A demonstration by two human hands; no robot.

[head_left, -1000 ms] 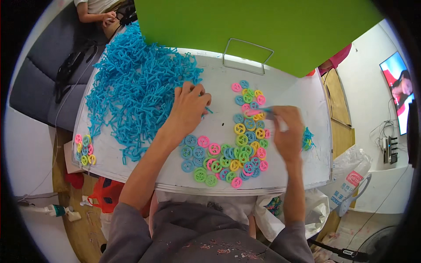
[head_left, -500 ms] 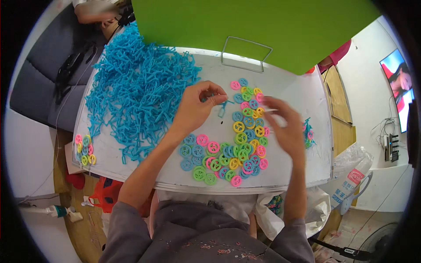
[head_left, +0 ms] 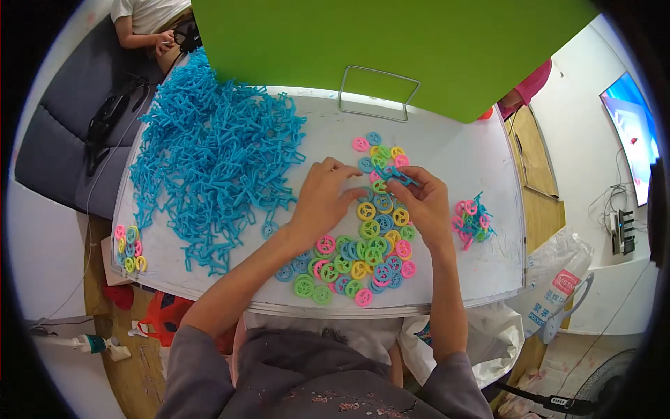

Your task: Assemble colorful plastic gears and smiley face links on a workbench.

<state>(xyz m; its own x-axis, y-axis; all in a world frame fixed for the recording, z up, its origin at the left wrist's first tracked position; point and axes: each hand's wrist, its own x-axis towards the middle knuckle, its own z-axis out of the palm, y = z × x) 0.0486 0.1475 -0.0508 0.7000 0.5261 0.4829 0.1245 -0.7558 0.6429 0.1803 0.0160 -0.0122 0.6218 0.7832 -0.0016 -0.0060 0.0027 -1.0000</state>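
Observation:
My right hand (head_left: pixel 427 202) pinches a blue plastic frame piece (head_left: pixel 399 176) between thumb and fingers, above the upper part of a spread of small spoked wheels (head_left: pixel 368 229) in pink, blue, green and yellow. Whether it is one piece or several stuck together is hard to tell. Just to its left, my left hand (head_left: pixel 322 199) holds nothing, with thumb and fingers apart. A large heap of similar blue pieces (head_left: pixel 216 153) covers the left of the white table (head_left: pixel 321 115). Beyond my right hand lies a small pile of blue pieces with coloured wheels (head_left: pixel 474 220).
A bright green panel (head_left: pixel 391 49) with a wire handle (head_left: pixel 379 93) stands at the table's far side. More coloured wheels (head_left: pixel 130 248) lie at the left edge. Another person's hand (head_left: pixel 165 42) shows at top left, by a dark sofa (head_left: pixel 77 105). A plastic bag (head_left: pixel 558 279) stands right.
The blue piece that was in my left hand is gone from it, and my right hand, open before, now grips blue plastic. My left hand has opened. The whole view has shifted slightly.

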